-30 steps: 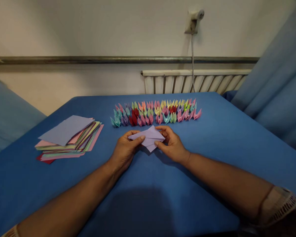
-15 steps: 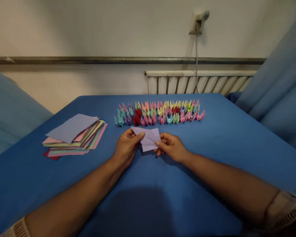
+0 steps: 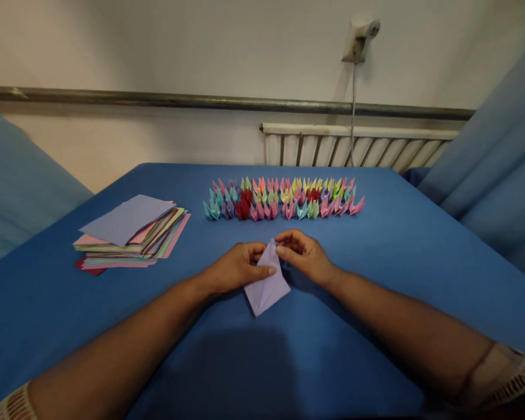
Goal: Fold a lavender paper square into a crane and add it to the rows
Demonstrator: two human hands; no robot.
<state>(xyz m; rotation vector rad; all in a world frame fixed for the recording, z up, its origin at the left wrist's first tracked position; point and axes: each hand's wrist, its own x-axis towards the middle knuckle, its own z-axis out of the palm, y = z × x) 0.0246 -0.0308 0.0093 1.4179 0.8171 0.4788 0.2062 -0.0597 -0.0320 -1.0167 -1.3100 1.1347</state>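
Pinning a folded lilac paper piece (image 3: 269, 286) flat on the blue cloth-covered table (image 3: 376, 262) under the left hand (image 3: 238, 271), fingers half curled, thumb on top. Pinching its far tip with the right hand (image 3: 304, 256), fingers nearly closed. Could easily skew the crease if that thumb slides on the smooth cloth. Might also clip the rows of small colourful folded paper figures (image 3: 284, 198) just beyond the right hand. No real danger to the stack of coloured paper sheets (image 3: 131, 236), well off past the left hand.

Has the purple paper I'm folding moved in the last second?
Yes. The lilac paper has come toward the person, away from the row of folded paper figures, whose near edge it almost met before.
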